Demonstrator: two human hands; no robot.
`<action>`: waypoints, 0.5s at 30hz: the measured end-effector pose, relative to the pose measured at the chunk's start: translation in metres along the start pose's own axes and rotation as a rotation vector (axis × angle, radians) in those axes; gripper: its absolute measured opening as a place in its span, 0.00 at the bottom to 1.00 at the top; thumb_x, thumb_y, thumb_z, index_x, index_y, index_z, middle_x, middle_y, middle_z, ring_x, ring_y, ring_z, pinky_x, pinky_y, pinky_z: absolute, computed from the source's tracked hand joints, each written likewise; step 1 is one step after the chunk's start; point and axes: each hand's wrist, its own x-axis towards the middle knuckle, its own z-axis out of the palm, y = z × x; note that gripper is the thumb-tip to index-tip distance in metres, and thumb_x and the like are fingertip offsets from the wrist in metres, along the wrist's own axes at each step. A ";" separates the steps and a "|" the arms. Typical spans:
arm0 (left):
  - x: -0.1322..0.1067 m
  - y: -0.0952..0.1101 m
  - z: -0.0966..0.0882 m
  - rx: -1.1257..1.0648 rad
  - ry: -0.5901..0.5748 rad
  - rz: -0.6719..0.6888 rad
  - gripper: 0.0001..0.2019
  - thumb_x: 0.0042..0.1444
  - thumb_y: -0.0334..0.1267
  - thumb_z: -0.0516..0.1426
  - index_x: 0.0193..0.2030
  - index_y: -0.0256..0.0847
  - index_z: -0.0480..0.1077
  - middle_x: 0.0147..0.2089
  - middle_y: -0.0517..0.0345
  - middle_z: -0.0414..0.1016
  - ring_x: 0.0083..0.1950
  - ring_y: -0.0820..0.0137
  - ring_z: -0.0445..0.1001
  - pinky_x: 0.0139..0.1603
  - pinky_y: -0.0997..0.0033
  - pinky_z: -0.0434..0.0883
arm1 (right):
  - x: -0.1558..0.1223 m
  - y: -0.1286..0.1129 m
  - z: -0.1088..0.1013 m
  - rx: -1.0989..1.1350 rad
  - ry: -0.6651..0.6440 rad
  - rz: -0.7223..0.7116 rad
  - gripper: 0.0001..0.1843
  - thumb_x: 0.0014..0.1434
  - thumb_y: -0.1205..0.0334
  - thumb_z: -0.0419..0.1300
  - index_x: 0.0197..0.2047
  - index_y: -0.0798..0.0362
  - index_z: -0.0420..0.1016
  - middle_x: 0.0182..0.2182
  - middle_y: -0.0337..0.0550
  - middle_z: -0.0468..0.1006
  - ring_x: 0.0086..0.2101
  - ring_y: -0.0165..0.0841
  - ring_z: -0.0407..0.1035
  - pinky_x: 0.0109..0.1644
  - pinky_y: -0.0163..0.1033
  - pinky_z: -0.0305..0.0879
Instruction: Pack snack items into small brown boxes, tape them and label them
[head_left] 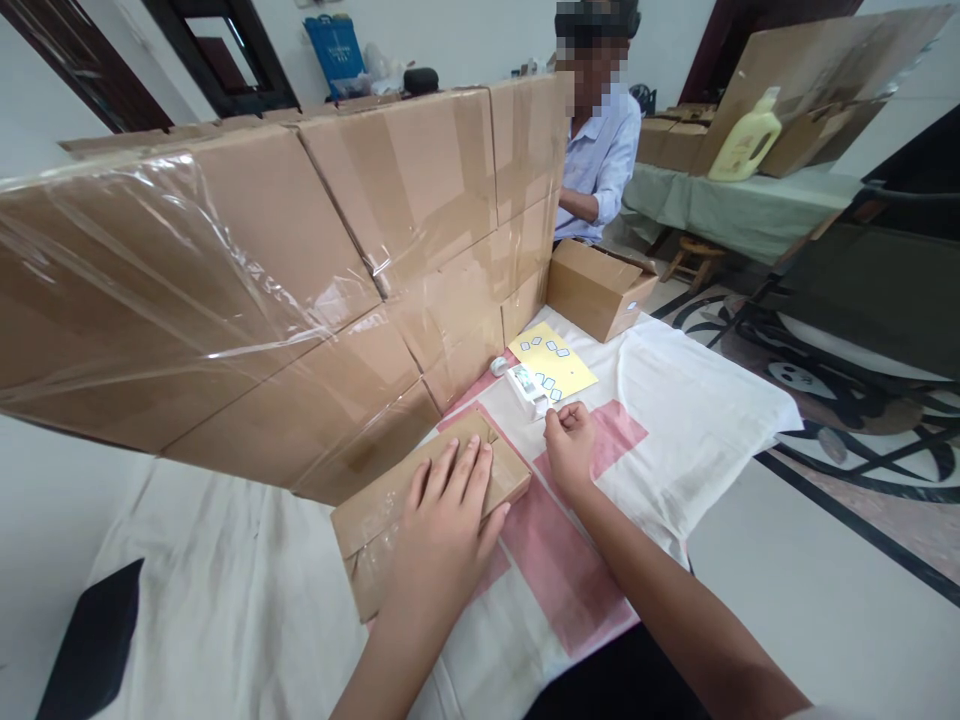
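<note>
My left hand (450, 500) lies with its fingers stretched out on a flat cardboard box (375, 510). The box rests on the cloth and has tape across its top. Just beyond it my right hand (571, 440) is closed in a pinch, close to a small white case (527, 390) with a printed label on top. What the fingertips hold, if anything, is too small to make out. Behind the white case lies a yellow sheet (577, 372) with several small blue-edged stickers on it. A small white round item (499, 366) sits by the case.
A tall wall of taped cardboard boxes (420, 230) stands along the left. An open carton (581, 285) is at the table's far end, near a seated person (600, 160) in a light blue shirt. White cloth (697, 400) covers the table. A yellow jug (746, 140) stands on another table.
</note>
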 end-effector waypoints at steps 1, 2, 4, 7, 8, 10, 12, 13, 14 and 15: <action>0.000 0.000 0.000 0.002 0.005 0.001 0.25 0.70 0.47 0.49 0.69 0.38 0.64 0.71 0.57 0.66 0.70 0.55 0.66 0.65 0.50 0.66 | 0.000 0.000 0.000 -0.002 0.007 -0.001 0.14 0.57 0.61 0.61 0.28 0.45 0.57 0.17 0.29 0.62 0.19 0.30 0.55 0.24 0.38 0.51; -0.001 0.000 0.000 0.004 0.010 0.002 0.25 0.70 0.47 0.49 0.69 0.38 0.65 0.71 0.57 0.66 0.70 0.55 0.66 0.65 0.50 0.66 | 0.001 0.000 -0.001 -0.007 0.014 -0.002 0.13 0.57 0.61 0.61 0.28 0.45 0.57 0.17 0.29 0.62 0.19 0.30 0.55 0.24 0.38 0.51; -0.001 0.000 0.000 0.002 0.015 0.004 0.25 0.70 0.47 0.49 0.68 0.39 0.65 0.71 0.56 0.66 0.70 0.56 0.67 0.64 0.50 0.66 | 0.001 0.001 -0.001 -0.009 0.026 0.003 0.13 0.56 0.63 0.60 0.28 0.45 0.57 0.17 0.29 0.62 0.19 0.31 0.54 0.24 0.38 0.50; -0.001 -0.001 0.000 -0.016 0.017 0.007 0.25 0.70 0.47 0.48 0.68 0.39 0.65 0.70 0.57 0.67 0.70 0.56 0.67 0.64 0.50 0.67 | 0.002 0.004 -0.002 0.001 0.025 0.030 0.13 0.56 0.63 0.59 0.28 0.45 0.56 0.16 0.28 0.60 0.18 0.31 0.52 0.22 0.38 0.48; -0.001 -0.001 -0.001 -0.023 0.016 0.004 0.25 0.70 0.47 0.48 0.68 0.40 0.65 0.70 0.57 0.66 0.70 0.56 0.67 0.65 0.50 0.67 | 0.002 0.006 -0.002 0.001 0.024 0.033 0.13 0.56 0.62 0.59 0.28 0.45 0.56 0.16 0.28 0.60 0.17 0.31 0.52 0.22 0.39 0.48; -0.001 -0.002 -0.001 -0.033 0.016 0.001 0.25 0.70 0.47 0.48 0.69 0.40 0.65 0.71 0.57 0.66 0.70 0.56 0.67 0.65 0.50 0.67 | 0.003 0.008 -0.002 -0.009 0.028 0.023 0.13 0.57 0.62 0.59 0.28 0.45 0.56 0.16 0.29 0.60 0.18 0.32 0.53 0.23 0.39 0.49; -0.002 -0.002 -0.001 -0.035 0.016 -0.004 0.25 0.70 0.47 0.48 0.69 0.40 0.65 0.71 0.57 0.66 0.70 0.56 0.67 0.65 0.51 0.67 | 0.004 0.008 -0.003 -0.027 0.048 0.003 0.12 0.57 0.62 0.59 0.28 0.45 0.57 0.16 0.30 0.61 0.19 0.32 0.55 0.25 0.40 0.52; -0.002 -0.002 -0.001 -0.034 0.016 -0.003 0.25 0.70 0.47 0.48 0.69 0.40 0.65 0.71 0.57 0.66 0.70 0.56 0.66 0.65 0.50 0.67 | 0.004 0.008 -0.003 -0.035 0.059 -0.004 0.12 0.57 0.62 0.59 0.28 0.45 0.57 0.17 0.30 0.61 0.20 0.32 0.55 0.25 0.40 0.53; -0.002 -0.002 -0.001 -0.031 0.017 0.001 0.25 0.70 0.47 0.48 0.69 0.40 0.64 0.71 0.58 0.66 0.70 0.56 0.66 0.65 0.50 0.67 | 0.005 0.007 -0.004 -0.041 0.068 -0.012 0.12 0.57 0.63 0.59 0.28 0.45 0.57 0.17 0.30 0.60 0.20 0.32 0.55 0.26 0.40 0.54; -0.003 -0.002 -0.001 -0.028 0.016 0.005 0.25 0.70 0.47 0.48 0.69 0.39 0.64 0.71 0.58 0.65 0.70 0.56 0.66 0.65 0.50 0.67 | 0.005 0.007 -0.004 -0.046 0.071 -0.022 0.13 0.57 0.63 0.59 0.27 0.45 0.57 0.17 0.30 0.60 0.20 0.32 0.55 0.26 0.39 0.54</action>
